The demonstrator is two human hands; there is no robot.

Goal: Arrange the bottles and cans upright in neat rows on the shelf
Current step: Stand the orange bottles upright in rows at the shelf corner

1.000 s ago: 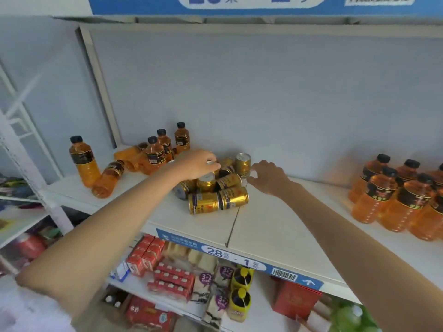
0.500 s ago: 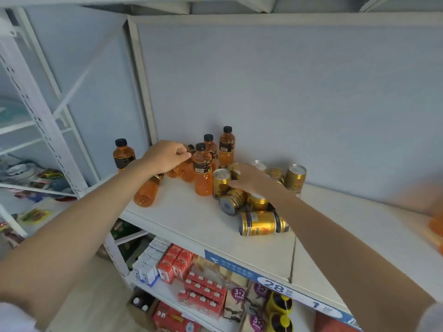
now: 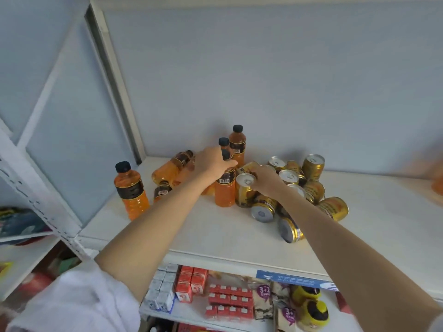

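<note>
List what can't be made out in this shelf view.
- Left hand grip on the bottle neck: fingers hidden behind the hand, head view.
- Right hand fingertips: hidden among the cans.
- Orange shape at the right edge: blurred and cut off.
- Bottle label text: too small.

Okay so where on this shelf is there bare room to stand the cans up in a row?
Bare shelf runs along the front edge, between the lone upright bottle at the left and the fallen cans. More lies right of the can heap, toward the blurred orange at the frame edge. The back middle is crowded: toppled bottles, left hand and right hand all meet there.
</note>
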